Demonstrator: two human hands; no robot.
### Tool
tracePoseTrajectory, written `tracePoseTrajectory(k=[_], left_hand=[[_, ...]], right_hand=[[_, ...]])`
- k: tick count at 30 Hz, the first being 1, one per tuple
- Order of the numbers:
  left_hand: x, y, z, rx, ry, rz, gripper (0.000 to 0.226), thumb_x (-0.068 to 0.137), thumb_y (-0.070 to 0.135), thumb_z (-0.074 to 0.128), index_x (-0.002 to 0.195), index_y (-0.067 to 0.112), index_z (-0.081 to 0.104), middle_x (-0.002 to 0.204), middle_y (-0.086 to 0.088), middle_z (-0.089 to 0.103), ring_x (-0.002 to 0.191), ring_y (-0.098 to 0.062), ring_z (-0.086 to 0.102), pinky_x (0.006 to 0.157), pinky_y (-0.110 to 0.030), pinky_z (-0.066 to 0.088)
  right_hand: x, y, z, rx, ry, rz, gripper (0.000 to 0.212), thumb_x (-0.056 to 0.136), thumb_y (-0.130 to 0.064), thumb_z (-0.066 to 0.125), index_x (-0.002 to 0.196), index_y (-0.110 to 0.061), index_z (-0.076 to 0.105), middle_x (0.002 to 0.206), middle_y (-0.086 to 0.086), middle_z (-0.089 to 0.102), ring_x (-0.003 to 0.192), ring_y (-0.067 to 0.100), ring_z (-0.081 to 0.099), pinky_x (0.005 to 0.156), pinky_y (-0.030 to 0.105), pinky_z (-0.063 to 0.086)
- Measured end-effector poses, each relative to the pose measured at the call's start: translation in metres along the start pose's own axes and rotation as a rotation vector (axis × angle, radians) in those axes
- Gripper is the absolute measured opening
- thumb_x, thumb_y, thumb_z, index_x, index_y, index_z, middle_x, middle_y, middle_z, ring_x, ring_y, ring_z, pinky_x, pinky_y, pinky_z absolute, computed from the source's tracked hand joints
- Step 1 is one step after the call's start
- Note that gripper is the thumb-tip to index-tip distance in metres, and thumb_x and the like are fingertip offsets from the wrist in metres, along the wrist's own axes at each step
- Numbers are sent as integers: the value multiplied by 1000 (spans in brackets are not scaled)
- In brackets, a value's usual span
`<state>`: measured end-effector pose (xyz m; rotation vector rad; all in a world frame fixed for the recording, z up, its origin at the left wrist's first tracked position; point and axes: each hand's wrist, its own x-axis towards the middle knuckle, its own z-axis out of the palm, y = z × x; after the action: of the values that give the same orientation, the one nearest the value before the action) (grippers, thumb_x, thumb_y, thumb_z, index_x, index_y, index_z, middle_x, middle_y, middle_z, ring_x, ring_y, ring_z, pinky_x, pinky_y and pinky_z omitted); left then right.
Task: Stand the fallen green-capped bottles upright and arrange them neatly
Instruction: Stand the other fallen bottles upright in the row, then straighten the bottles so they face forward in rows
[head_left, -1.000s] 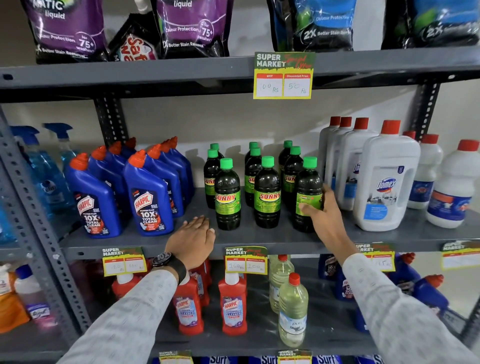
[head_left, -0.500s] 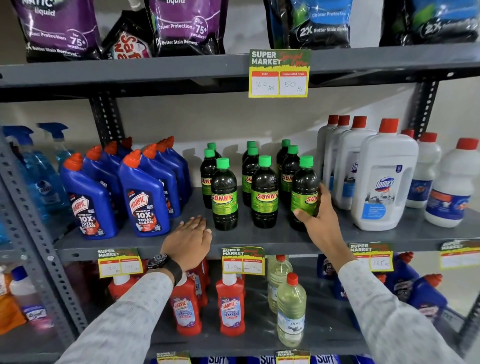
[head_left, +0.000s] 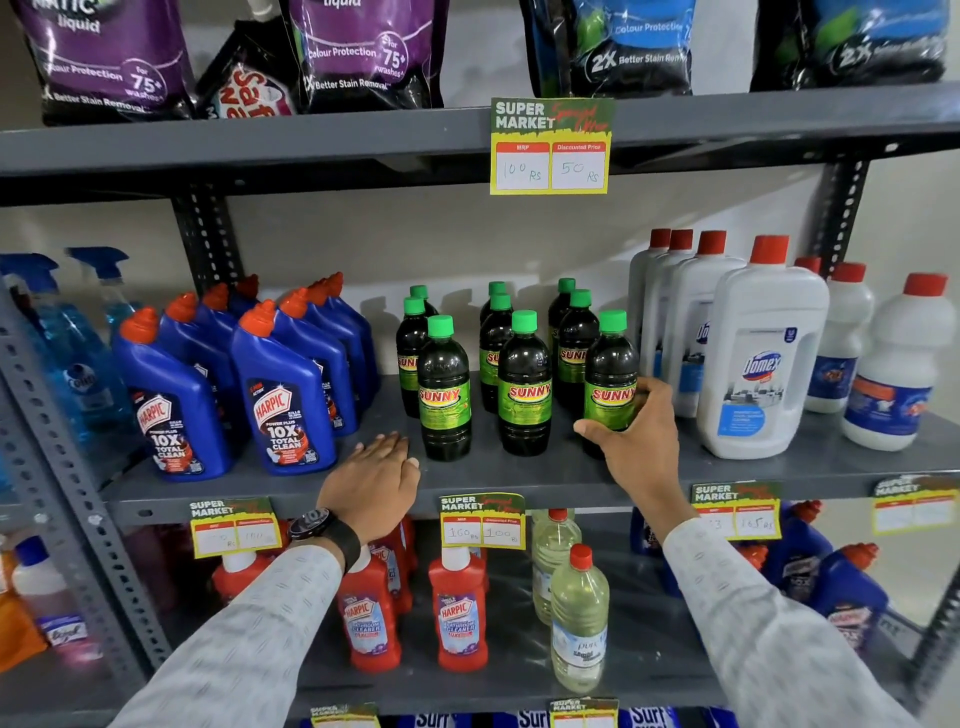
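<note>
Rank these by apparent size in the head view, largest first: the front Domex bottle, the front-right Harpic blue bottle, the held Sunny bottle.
1. Domex bottle.
2. Harpic blue bottle.
3. Sunny bottle, held by the right hand.
All stand near the shelf front, so nearness matters little.

Nine green-capped bottles (head_left: 523, 384) stand on the middle shelf (head_left: 545, 475): three rows of three, left of the white jugs (head_left: 761, 358).

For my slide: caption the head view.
Right hand grips the front-right dark green-capped plastic bottle; left hand rests flat on the grey metal shelf.
</note>
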<state>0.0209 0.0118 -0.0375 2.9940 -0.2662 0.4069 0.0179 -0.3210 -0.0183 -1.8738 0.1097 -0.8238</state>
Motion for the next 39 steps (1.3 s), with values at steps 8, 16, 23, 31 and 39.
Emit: tracePoseTrajectory(k=[8,16,23,31,39], left_hand=[[-7,5,-9,-112,33,-32,58,107,40,28,158,16,33,167,-4,31,154,-21,29,126,-38,22],[3,34,-35,-922,184,-161,80,81,47,79,151,29,45,131,14,59,122,-7,58,107,-34,44],[16,43,-35,-1057,155,-151,85,77,23,87,150,21,45,138,-2,63,114,-8,61,93,-19,43],[2,16,-35,-1045,222,-122,77,79,18,85,148,20,50,136,-3,66,110,-5,64,86,-10,46],[-5,4,-34,-1044,251,-114,79,79,24,85,149,24,50,135,2,67,111,-3,64,89,-13,46]], right_hand=[[-13,-8,-2,-93,60,-41,103,72,-45,90,153,-18,33,149,10,44,141,30,37,116,49,37],[-41,-44,24,-81,52,-224,57,84,-35,83,132,-27,53,109,-13,56,96,6,57,88,37,55],[-38,-44,61,-155,-247,-67,90,85,-27,84,156,-14,31,145,8,56,134,31,52,106,42,42],[-31,-39,70,-147,-233,-55,65,85,-19,83,137,-14,43,108,-9,57,104,20,59,87,36,45],[-38,-42,74,-142,-268,-82,69,85,-25,83,141,-15,42,109,-8,57,104,16,58,90,39,49]])
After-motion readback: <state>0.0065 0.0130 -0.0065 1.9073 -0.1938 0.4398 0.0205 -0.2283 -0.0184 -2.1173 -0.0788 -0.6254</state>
